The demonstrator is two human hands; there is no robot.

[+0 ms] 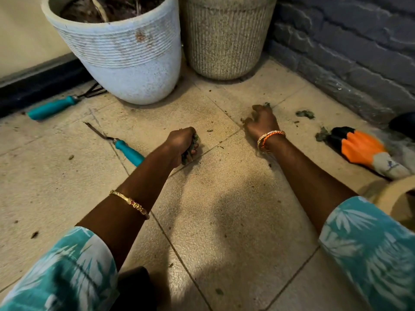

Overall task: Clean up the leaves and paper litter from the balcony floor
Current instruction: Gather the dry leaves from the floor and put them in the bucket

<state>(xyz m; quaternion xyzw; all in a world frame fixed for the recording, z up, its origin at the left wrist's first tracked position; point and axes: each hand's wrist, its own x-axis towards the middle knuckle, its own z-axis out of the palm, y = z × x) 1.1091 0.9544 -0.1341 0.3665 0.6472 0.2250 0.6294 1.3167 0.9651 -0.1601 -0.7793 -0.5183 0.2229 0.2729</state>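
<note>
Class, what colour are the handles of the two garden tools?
Teal, on both tool handles, clearest in the head view.

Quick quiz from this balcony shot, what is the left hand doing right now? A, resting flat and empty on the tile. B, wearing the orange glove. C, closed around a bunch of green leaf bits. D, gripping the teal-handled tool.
C: the left hand is a closed fist with leaf bits showing between the fingers, while the teal-handled tool lies untouched on the floor beside it.

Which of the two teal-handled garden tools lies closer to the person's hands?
The narrow-bladed tool, lying just beside the left hand. The other, a pronged rake, lies farther off, against the white pot.
</note>
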